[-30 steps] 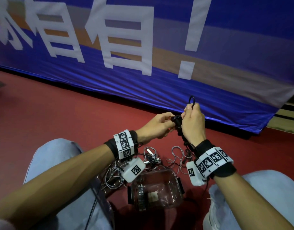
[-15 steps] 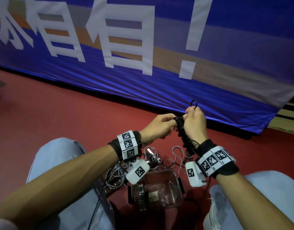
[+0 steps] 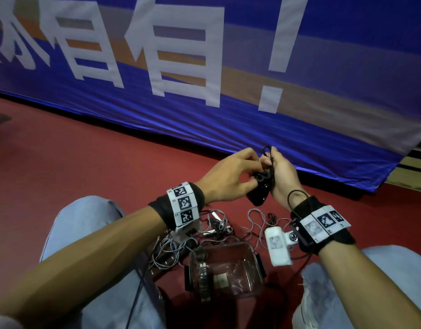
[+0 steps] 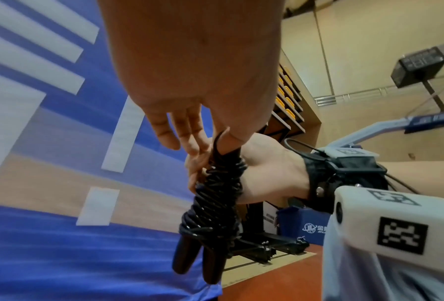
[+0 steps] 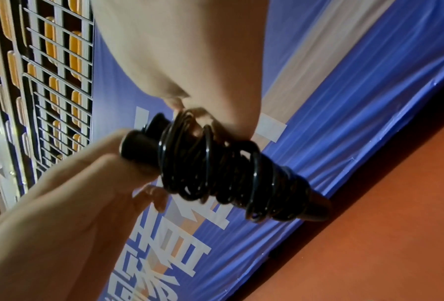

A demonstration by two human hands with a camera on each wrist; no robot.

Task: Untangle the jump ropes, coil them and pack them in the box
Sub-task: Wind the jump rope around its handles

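Above the floor, grip: the right hand (image 3: 282,176) clasps the black jump rope (image 4: 215,195), its cord wound tight round the 2 handles held side by side; the left hand (image 3: 230,179) pinches the bundle's upper end with fingertips (image 5: 149,195) and thumb, where a small loop of cord sticks up.
Bundle position: held in the air between both hands, over the red floor (image 3: 86,167), apart from everything below.
Box: the clear box (image 3: 226,269) stands open between the knees, just below the hands; a dark item and small labels show inside, too unclear to name.
Left on the floor: pale grey ropes (image 3: 171,252) lie tangled beside and behind the box.
Progress: 1 rope looks coiled, its end probably being tucked; not yet packed. The grey tangle remains untouched, so most work is ahead.
Backdrop: a blue banner (image 3: 299,138) hangs behind.
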